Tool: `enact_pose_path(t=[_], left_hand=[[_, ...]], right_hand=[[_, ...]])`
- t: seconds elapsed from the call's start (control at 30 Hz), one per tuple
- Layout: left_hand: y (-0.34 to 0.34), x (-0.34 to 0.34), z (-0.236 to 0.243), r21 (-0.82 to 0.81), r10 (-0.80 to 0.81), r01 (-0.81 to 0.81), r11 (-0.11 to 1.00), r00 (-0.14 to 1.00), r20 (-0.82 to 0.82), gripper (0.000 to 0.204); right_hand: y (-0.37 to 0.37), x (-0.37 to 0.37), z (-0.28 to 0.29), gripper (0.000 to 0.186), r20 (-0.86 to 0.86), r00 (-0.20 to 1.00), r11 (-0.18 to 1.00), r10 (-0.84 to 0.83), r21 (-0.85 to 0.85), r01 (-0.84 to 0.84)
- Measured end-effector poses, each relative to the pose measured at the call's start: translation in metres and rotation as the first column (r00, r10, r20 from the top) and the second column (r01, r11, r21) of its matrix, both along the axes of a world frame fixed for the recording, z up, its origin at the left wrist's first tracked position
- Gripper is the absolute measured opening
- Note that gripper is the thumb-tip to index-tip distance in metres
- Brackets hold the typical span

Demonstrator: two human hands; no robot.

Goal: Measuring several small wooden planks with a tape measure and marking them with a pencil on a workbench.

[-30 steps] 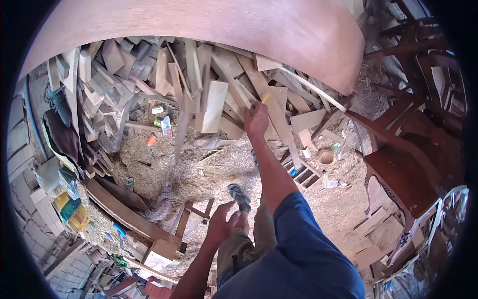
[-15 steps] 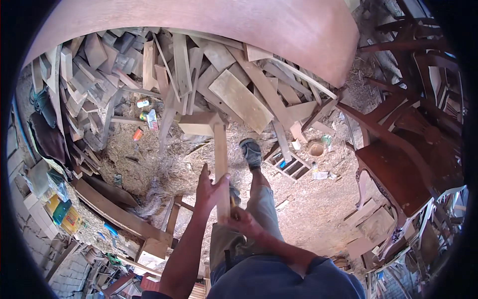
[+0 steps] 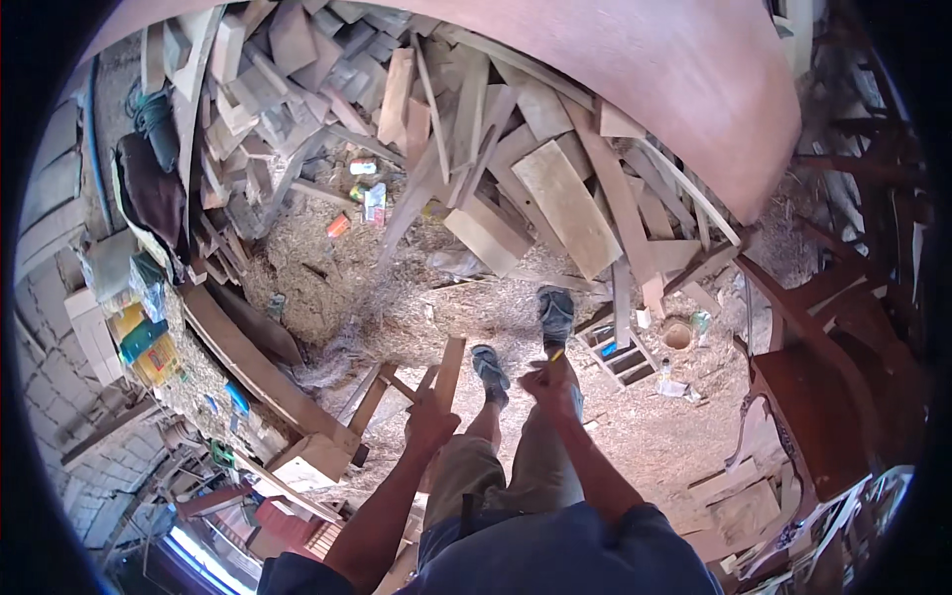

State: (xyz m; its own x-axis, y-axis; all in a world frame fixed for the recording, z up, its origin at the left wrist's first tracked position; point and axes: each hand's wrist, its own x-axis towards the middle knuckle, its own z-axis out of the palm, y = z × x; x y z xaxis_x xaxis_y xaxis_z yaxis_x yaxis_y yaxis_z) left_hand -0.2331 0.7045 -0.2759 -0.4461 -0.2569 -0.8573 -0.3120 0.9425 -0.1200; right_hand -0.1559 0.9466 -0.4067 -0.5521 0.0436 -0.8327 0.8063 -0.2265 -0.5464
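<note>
My left hand (image 3: 432,424) is closed around a pale wooden board (image 3: 450,371), held upright in front of my left leg. The board's lower part is hidden behind the hand and forearm. My right hand (image 3: 547,385) is raised in front of my right leg, apart from the board. Its fingers are closed on a small, slim yellow stick (image 3: 557,355) with one end poking out above them. Most of this stick is covered, so its exact kind does not show.
A heap of loose wood offcuts (image 3: 567,208) lies ahead beneath a large pinkish panel (image 3: 635,59). Sawdust covers the floor (image 3: 635,426). Dark carved chair frames (image 3: 803,416) stand at the right. On the left runs a long timber beam (image 3: 258,362). A slatted wooden frame (image 3: 620,355) lies beyond my feet.
The board has come down and leftward in my left hand. My right hand has left the board and moved up and to the right. The view has shifted too.
</note>
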Motion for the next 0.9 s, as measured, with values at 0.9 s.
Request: enact_pose_path(t=[0.9], left_hand=[[-0.007, 0.099, 0.076, 0.128, 0.758, -0.792, 0.597, 0.609, 0.234, 0.056]], right_hand=[[-0.047, -0.192, -0.024, 0.022, -0.191, 0.943, 0.955, 0.272, 0.174, -0.24]])
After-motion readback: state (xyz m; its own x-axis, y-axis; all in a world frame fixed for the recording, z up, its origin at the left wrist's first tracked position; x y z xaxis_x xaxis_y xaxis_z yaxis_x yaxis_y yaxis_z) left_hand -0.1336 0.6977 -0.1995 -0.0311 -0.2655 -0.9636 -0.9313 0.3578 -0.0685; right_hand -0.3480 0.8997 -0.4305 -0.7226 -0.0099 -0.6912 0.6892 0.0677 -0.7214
